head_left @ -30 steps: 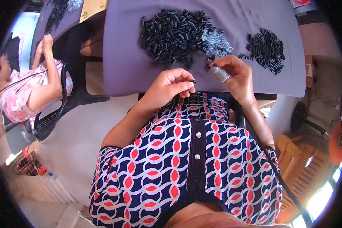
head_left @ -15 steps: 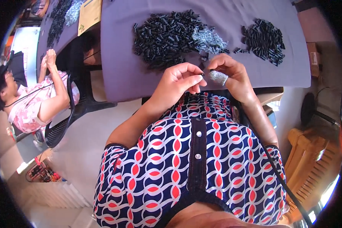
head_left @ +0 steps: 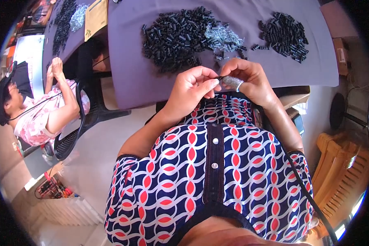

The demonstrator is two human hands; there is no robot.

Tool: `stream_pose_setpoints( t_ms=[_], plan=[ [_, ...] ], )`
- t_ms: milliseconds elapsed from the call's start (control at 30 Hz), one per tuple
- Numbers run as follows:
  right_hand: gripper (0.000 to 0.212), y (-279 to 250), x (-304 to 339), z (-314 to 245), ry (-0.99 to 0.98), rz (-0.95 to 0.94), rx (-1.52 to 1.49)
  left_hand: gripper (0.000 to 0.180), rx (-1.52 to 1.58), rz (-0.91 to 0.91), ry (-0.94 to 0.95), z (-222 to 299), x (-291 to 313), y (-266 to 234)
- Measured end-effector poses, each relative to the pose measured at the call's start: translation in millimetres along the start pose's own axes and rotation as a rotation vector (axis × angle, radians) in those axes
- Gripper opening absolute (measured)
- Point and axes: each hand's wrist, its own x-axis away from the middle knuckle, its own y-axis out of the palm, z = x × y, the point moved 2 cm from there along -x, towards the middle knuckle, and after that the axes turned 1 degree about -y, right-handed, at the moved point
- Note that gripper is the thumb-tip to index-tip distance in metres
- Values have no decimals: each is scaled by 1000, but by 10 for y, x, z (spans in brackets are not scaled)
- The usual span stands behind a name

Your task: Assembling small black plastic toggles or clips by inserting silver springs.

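Just in front of the table's near edge, my two hands meet fingertip to fingertip. My left hand [head_left: 194, 88] pinches a small black piece [head_left: 220, 78] between thumb and forefinger. My right hand [head_left: 254, 84] is closed at the other end of that piece; its thumb wears a silvery-grey cover [head_left: 232, 83]. Fingers hide most of the piece. Beyond my hands lies a large heap of short black tubular parts [head_left: 172, 43]. A pile of small shiny, clear or silvery parts [head_left: 223, 37] touches its right side. Farther right is a smaller heap of black parts [head_left: 285, 37].
A grey-purple cloth [head_left: 127, 61] covers the table. To the left, a seated person [head_left: 45, 106] works at another table holding similar heaps and a tan envelope [head_left: 96, 19]. A black chair [head_left: 88, 110] stands between us. A wooden chair [head_left: 344, 168] is at my right.
My hands have come together; the right fingertips now meet the black piece in my left hand. The whole view has shifted slightly.
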Motion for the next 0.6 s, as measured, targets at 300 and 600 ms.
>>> stream_pose_setpoints(
  t_ms=[300,600],
  plan=[
    [25,130,-18,-246,-182,-21,697,15,-21,53,-8,-93,62,41],
    [32,103,-18,-143,-101,-11,692,14,218,31,-175,-176,17,-45]
  ],
)
